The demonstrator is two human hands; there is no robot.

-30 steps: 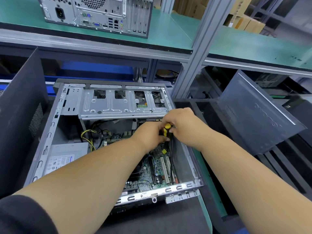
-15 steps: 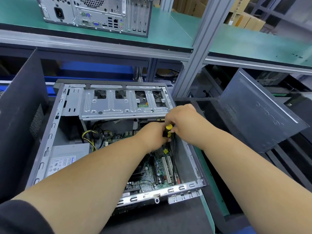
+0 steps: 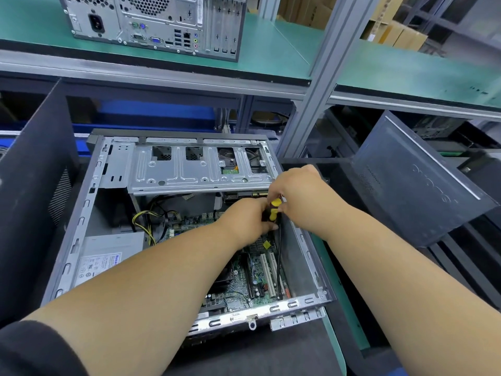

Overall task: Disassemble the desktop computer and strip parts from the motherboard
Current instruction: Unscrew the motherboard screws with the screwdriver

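A second grey desktop tower stands upright on the green upper shelf, its rear ports facing the camera. Brown cardboard boxes are stacked behind the shelf at top right. A grey aluminium upright post runs between the shelf sections. Blue plastic bins sit in the shadow under the shelf.
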